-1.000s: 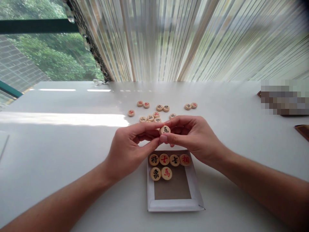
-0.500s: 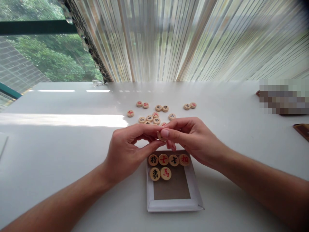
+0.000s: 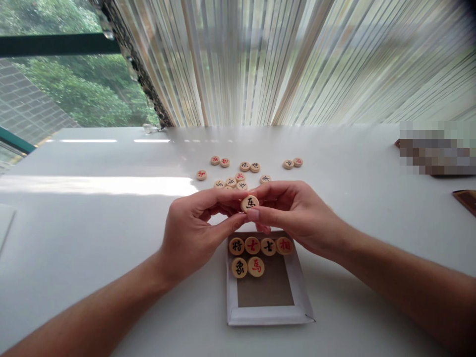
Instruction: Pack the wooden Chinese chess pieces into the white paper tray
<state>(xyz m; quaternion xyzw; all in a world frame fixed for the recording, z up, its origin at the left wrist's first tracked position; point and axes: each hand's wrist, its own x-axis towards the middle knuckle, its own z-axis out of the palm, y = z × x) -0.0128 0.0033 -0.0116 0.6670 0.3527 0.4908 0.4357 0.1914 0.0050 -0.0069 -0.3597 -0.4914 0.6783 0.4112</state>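
Note:
A round wooden Chinese chess piece (image 3: 250, 203) with a black character faces me, held up between both hands above the far edge of a shallow box. My left hand (image 3: 197, 228) pinches its left side with thumb and fingers. From the right, my right hand (image 3: 297, 213) grips the same piece, the thumb at its lower edge. Below, the white-rimmed box (image 3: 269, 316) has a brown floor. Inside it, a far row of pieces spans the width, with a black-marked piece (image 3: 239, 267) and a red-marked piece (image 3: 256, 267) in front at the left.
Several loose chess pieces (image 3: 231, 182) lie beyond my hands on the white table (image 3: 111, 223), some partly hidden by my fingers. A pair of pieces (image 3: 293, 162) sits farther right. Brown objects (image 3: 464, 201) rest at the right edge. Striped curtains (image 3: 238, 64) hang behind the table.
The held chess piece has turned so its black character now shows toward me; earlier my right thumb mostly covered it. The pieces in the box stay in place.

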